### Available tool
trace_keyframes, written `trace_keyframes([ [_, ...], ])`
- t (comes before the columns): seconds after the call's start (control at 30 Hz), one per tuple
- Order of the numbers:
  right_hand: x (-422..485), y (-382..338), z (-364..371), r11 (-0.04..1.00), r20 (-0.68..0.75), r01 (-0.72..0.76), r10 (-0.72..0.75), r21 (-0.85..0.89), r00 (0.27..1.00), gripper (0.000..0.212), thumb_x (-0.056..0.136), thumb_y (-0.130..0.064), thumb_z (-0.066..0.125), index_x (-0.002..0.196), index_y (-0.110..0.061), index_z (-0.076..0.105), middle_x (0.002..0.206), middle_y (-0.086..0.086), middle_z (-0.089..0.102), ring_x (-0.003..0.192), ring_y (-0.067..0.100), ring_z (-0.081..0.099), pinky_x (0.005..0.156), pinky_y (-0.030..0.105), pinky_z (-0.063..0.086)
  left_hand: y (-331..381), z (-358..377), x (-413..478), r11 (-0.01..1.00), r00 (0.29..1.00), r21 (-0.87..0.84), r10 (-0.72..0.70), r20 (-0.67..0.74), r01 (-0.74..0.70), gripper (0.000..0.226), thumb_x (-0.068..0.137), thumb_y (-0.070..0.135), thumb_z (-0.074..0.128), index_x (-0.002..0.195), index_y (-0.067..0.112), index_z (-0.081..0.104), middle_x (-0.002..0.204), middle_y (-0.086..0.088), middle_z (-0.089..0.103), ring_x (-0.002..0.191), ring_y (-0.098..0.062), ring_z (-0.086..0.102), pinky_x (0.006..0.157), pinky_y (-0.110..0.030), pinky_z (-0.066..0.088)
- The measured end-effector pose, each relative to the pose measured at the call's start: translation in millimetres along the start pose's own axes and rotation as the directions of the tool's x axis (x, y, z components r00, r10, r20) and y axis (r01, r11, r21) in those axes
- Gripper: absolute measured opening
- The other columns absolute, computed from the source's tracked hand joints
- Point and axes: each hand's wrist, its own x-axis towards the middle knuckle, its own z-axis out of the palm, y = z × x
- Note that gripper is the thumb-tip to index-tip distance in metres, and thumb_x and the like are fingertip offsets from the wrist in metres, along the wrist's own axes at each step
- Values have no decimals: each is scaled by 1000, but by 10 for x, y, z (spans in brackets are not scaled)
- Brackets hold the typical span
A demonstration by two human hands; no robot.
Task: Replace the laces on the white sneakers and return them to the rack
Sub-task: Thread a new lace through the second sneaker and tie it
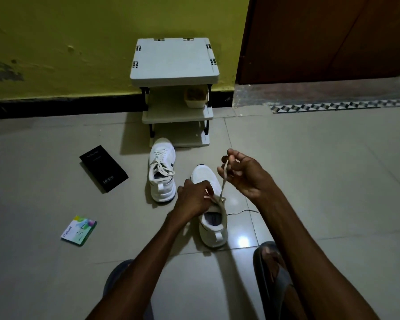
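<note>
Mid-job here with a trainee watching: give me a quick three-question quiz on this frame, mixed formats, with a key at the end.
1. Multiple choice: which hand pinches the lace up above the near sneaker? A) left B) right C) neither
2. True or false: the far sneaker has a lace threaded through it and stands on the floor, not on the rack.
3. Fill in: the black box lies on the floor to the ___ of the far sneaker.

Key
1. B. The right hand holds it raised, while the left hand pinches it low at the eyelets.
2. True.
3. Left.
</note>
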Motion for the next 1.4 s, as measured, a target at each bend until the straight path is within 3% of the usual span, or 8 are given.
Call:
trace_keyframes([
  [0.1, 62, 181, -179, 841, -145, -89, 13, -534, 989, 30, 91, 3, 38, 92, -9, 66, 71, 5, 52, 53, 12, 42, 45, 22, 35, -12, 36, 9, 994, 992, -7, 106, -63, -107, 25, 83, 17, 59, 104, 31, 60, 97, 2, 57, 110, -26, 47, 86, -35, 41],
  [0.17, 146, 322, -344, 380, -164, -151, -3, -913, 986, 25, 88, -2, 47, 86, -10, 70, 82, 12, 63, 63, 19, 53, 53, 25, 39, -22, 98, -4, 991, 985, 15, 137, -103, -137, 33, 79, 15, 64, 110, 26, 57, 102, 2, 56, 107, -24, 48, 82, -35, 42],
  [0.23, 222, 478, -487, -99, -178, -175, 29, -980, 984, 19, 90, -14, 55, 99, -4, 68, 101, 17, 67, 87, 28, 63, 67, 28, 43, -60, 196, -11, 992, 986, 22, 128, -111, -126, 49, 76, 20, 71, 121, 23, 51, 118, -3, 49, 109, -25, 47, 81, -36, 44],
  [0.33, 256, 620, -549, -331, -187, -133, 134, -934, 973, 23, 92, -20, 59, 105, -1, 65, 110, 17, 66, 99, 32, 63, 69, 29, 42, -161, 313, -7, 993, 987, -79, 81, -138, -92, 55, 75, 27, 75, 124, 22, 49, 124, -4, 44, 108, -25, 50, 80, -33, 43],
  [0.67, -21, 23, -360, 459, -2, -81, 171, -885, 985, 25, 85, 1, 49, 67, -12, 62, 63, 5, 48, 57, 13, 38, 52, 23, 27, -194, 328, 3, 988, 981, -142, 36, -189, -64, 44, 67, 19, 79, 107, 24, 61, 107, 2, 57, 97, -22, 58, 74, -31, 44],
  [0.97, -53, -169, -384, -204, -144, -80, 323, -976, 935, 10, 82, -18, 71, 85, -11, 78, 94, 5, 73, 89, 18, 66, 85, 34, 51, -184, 352, -19, 983, 976, -155, 65, -210, -99, 35, 70, 17, 72, 100, 26, 57, 101, 5, 54, 91, -20, 56, 70, -33, 44],
  [1.1, 80, 102, -607, -509, -394, -176, 360, -842, 845, 16, 77, -22, 79, 70, -10, 72, 54, -4, 63, 58, 11, 59, 64, 24, 48, -174, 329, -61, 977, 966, -176, 71, -249, -117, 22, 70, 9, 67, 84, 22, 57, 90, 6, 56, 83, -17, 57, 68, -34, 46],
  [1.4, 303, 577, -686, -109, 34, 30, -30, -994, 999, 25, 92, -23, 62, 112, -10, 68, 108, 14, 70, 102, 28, 64, 83, 29, 44, -121, 309, -85, 975, 967, -179, 83, -241, -129, 33, 67, 8, 66, 91, 25, 52, 91, 9, 59, 81, -16, 56, 67, -34, 46],
])
